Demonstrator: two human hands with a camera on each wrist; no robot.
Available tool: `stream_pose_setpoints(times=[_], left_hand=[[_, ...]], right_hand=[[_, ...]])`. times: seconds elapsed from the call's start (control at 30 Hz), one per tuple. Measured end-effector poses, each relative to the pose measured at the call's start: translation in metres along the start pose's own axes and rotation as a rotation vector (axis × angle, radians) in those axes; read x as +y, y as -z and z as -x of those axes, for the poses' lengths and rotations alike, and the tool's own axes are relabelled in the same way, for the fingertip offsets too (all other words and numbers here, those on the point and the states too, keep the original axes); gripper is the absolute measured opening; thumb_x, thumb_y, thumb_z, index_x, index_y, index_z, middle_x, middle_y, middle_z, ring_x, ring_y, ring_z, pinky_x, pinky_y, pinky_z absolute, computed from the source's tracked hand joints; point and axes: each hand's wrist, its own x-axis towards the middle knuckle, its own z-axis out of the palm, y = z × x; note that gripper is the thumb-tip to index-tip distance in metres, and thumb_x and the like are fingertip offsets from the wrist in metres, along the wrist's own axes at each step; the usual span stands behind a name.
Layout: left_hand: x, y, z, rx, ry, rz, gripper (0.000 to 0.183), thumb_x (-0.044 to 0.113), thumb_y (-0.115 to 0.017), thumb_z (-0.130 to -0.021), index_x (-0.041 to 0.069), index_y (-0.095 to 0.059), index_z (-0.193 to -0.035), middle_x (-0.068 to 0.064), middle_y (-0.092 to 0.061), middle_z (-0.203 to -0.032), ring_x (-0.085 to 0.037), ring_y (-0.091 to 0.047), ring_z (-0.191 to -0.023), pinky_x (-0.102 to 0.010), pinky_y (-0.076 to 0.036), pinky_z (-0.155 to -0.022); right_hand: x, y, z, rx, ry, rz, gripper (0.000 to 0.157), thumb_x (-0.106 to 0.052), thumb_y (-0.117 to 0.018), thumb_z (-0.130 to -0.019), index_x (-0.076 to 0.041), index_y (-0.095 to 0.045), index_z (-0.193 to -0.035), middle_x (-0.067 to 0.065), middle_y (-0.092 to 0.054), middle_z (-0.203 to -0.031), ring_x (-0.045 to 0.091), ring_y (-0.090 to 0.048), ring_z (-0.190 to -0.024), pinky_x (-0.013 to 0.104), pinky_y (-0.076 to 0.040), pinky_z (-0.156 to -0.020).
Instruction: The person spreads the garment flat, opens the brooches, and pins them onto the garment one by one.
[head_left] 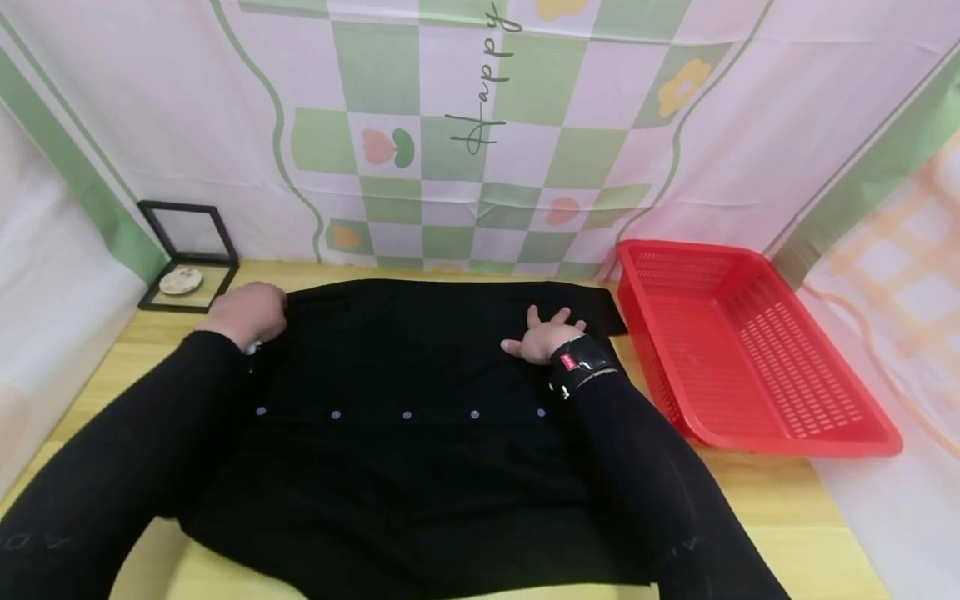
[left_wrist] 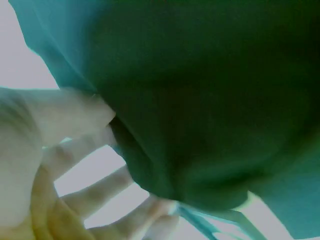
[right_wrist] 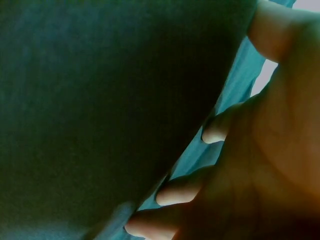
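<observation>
A black button-up shirt (head_left: 405, 350) lies spread on the table, its row of pale buttons (head_left: 407, 415) running crosswise. At the shirt's far left edge, my left hand (head_left: 249, 313) pinches the cloth. The left wrist view shows the thumb (left_wrist: 75, 112) against the dark fabric (left_wrist: 200, 100), with the other fingers below its edge. My right hand (head_left: 546, 340) rests on the right part of the shirt, fingers spread. In the right wrist view its fingertips (right_wrist: 182, 190) touch the cloth (right_wrist: 100, 110).
A red plastic basket (head_left: 667, 367) stands on the right of the light wooden table (head_left: 780, 500). At the back left is an open black-framed case (head_left: 187, 257) with a round pale item (head_left: 180, 281). A patterned curtain (head_left: 450, 125) hangs behind.
</observation>
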Motion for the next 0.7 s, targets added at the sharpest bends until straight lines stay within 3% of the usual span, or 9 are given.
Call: stream_pose_setpoints(times=[0.1,0.3,0.43,0.57,0.7], left_hand=[[-0.022,0.001,-0.004,-0.053,-0.024,0.011,0.014,0.002,-0.052,-0.091,-0.003,-0.065,-0.091,-0.021,-0.064,-0.096,-0.036,-0.059,-0.085,-0.051,-0.049,-0.075],[-0.041,-0.001,-0.007,-0.010,0.020,0.094,0.023,0.016,-0.049,-0.105,-0.001,-0.053,-0.091,-0.016,-0.055,-0.082,-0.033,-0.054,-0.076,-0.048,-0.044,-0.072],[-0.044,0.001,-0.006,0.004,0.046,0.120,0.023,0.014,-0.048,-0.105,-0.008,-0.053,-0.103,-0.026,-0.059,-0.096,-0.041,-0.057,-0.088,-0.054,-0.045,-0.079],[-0.048,0.003,-0.008,-0.012,-0.012,0.085,0.028,0.008,-0.047,-0.101,-0.016,-0.054,-0.116,-0.036,-0.058,-0.113,-0.051,-0.056,-0.104,-0.059,-0.044,-0.090],[-0.050,0.000,-0.010,-0.002,-0.036,0.127,0.032,0.012,-0.046,-0.104,-0.014,-0.057,-0.117,-0.033,-0.060,-0.111,-0.047,-0.057,-0.101,-0.058,-0.044,-0.087]], right_hand=[[0.000,0.000,0.001,0.003,-0.007,-0.002,0.093,-0.064,-0.042,-0.098,-0.010,0.000,-0.160,0.044,0.008,-0.152,0.071,0.000,-0.132,0.067,-0.003,-0.112],[-0.001,-0.002,0.001,0.005,-0.009,-0.015,0.092,-0.064,-0.041,-0.098,-0.010,0.001,-0.160,0.043,0.010,-0.152,0.071,0.003,-0.132,0.068,-0.004,-0.111],[-0.001,-0.003,0.000,0.007,-0.011,-0.010,0.092,-0.064,-0.040,-0.099,-0.010,0.001,-0.160,0.043,0.010,-0.152,0.070,0.003,-0.133,0.067,-0.005,-0.111],[0.000,-0.004,-0.001,0.009,-0.012,-0.012,0.091,-0.064,-0.040,-0.099,-0.010,0.001,-0.160,0.043,0.011,-0.152,0.070,0.003,-0.133,0.068,-0.005,-0.111],[0.000,-0.005,0.000,0.003,-0.015,-0.027,0.092,-0.064,-0.041,-0.099,-0.010,0.001,-0.160,0.042,0.012,-0.152,0.070,0.005,-0.132,0.070,-0.007,-0.110]])
